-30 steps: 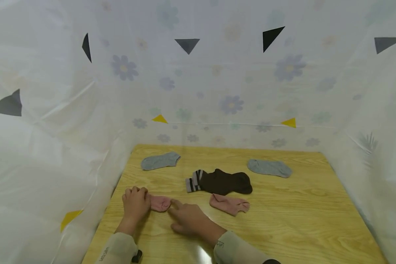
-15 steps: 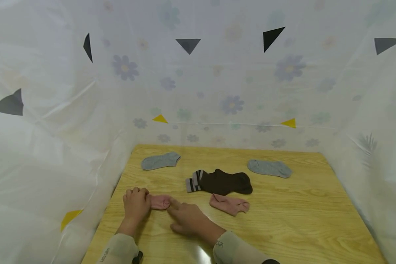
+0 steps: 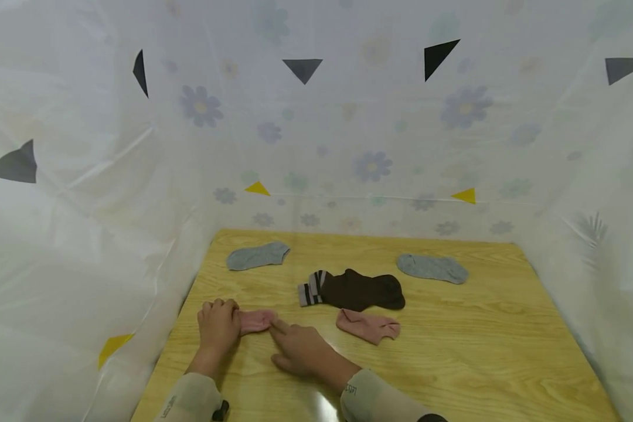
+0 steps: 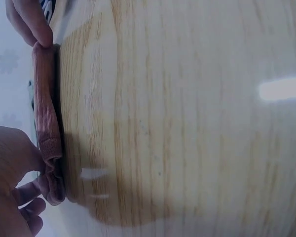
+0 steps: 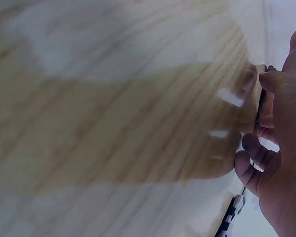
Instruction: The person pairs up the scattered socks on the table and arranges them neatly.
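Nearest is the right sleeve (image 3: pixel 371 395), low over the desk (image 3: pixel 506 363); could drag on the surface if the arm swings. Next, right hand (image 3: pixel 302 350): index finger extended, tip against the right end of the pink sock (image 3: pixel 254 322), thumb spread away from it, other fingers partly bent, nothing gripped. Contact is one fingertip only, so likely slip: finger skids off and leaves that end crooked or creased. Left hand (image 3: pixel 218 322) has fingers curled round the sock's left end, covering it from above. Left wrist view shows that end rumpled by the fingers, so folds could get pressed in there. Pushing in from the right against that hold would probably bunch the fabric; loosening the hold too early would let the whole sock slide or turn, desk looks smooth. Sock lies flat at the desk's left side, hand near the left edge, so a strong leftward shove could carry it over. Further right, other pink sock (image 3: pixel 368 326) sits close to the dark socks (image 3: pixel 361 291), touching or nearly; a careless right-hand sweep might shift both. Far grey socks (image 3: pixel 258 256) lie well apart, little risk.
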`<state>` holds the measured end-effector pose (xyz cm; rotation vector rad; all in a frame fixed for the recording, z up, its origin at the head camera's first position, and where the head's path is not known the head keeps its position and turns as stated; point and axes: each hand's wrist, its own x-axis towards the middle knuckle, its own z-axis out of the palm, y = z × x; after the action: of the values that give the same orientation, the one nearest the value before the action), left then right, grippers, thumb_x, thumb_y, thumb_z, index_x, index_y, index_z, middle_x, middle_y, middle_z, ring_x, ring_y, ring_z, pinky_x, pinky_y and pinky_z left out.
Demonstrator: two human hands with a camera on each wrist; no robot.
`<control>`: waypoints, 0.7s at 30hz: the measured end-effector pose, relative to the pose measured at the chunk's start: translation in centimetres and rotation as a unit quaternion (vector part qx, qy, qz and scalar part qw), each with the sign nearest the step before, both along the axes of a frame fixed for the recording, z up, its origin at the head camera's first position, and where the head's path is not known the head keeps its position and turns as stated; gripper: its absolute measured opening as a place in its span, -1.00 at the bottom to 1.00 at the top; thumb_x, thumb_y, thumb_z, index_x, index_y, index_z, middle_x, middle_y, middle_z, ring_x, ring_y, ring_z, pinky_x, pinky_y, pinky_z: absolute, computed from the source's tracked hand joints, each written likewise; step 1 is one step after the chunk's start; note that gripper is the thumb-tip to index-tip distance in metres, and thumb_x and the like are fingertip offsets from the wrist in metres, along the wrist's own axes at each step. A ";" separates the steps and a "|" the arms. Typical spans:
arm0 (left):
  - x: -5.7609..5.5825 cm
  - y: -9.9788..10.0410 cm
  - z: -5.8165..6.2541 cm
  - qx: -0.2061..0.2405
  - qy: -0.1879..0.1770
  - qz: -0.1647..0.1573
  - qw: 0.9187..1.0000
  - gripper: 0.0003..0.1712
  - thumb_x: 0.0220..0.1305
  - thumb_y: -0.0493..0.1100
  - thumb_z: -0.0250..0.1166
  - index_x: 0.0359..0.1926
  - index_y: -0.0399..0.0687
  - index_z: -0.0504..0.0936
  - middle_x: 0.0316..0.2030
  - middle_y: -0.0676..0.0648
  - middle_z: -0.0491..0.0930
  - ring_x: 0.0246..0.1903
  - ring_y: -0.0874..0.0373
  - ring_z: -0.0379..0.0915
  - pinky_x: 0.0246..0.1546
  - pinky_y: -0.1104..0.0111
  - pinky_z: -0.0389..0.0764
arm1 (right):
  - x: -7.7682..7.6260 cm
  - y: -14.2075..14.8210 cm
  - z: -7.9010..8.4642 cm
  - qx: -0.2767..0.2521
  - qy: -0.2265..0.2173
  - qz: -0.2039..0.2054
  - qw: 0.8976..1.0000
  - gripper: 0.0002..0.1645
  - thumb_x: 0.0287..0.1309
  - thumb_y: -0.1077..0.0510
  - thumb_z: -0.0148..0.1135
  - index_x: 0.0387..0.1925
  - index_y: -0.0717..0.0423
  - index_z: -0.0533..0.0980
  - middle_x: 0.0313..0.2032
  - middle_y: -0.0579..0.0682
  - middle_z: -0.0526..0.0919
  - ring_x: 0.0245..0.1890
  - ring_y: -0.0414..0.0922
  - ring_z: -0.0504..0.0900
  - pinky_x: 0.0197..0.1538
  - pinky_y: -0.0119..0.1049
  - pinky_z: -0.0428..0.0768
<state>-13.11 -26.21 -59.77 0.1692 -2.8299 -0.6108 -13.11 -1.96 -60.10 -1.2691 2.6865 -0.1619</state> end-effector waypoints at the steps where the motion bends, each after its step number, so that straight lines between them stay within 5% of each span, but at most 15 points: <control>1: 0.0 0.0 0.0 -0.001 -0.002 -0.001 1.000 -0.90 0.41 -0.27 0.32 -0.18 -0.20 0.75 -0.21 -0.29 0.67 -0.08 -0.33 0.44 -0.02 -0.15 0.34 | 0.0 0.0 0.0 0.001 -0.001 -0.001 1.000 -0.12 0.54 -0.32 0.03 0.69 -0.07 0.14 0.69 -0.16 0.11 0.26 0.00 0.68 0.00 -0.14 0.73; 21: -0.6 1.0 0.6 -0.007 0.015 -0.017 1.000 -0.92 0.35 -0.33 0.33 -0.17 -0.16 0.74 -0.24 -0.26 0.69 -0.13 -0.29 0.43 -0.09 -0.09 0.34 | -0.4 1.0 0.4 -0.024 0.030 -0.022 0.999 -0.17 0.58 -0.27 0.00 0.67 -0.01 0.19 0.65 -0.14 0.19 0.19 -0.04 0.67 -0.01 -0.14 0.72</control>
<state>-13.68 -25.20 -59.16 0.1091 -2.8137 -0.5946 -13.47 -0.96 -59.70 -1.2485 2.7784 -0.1974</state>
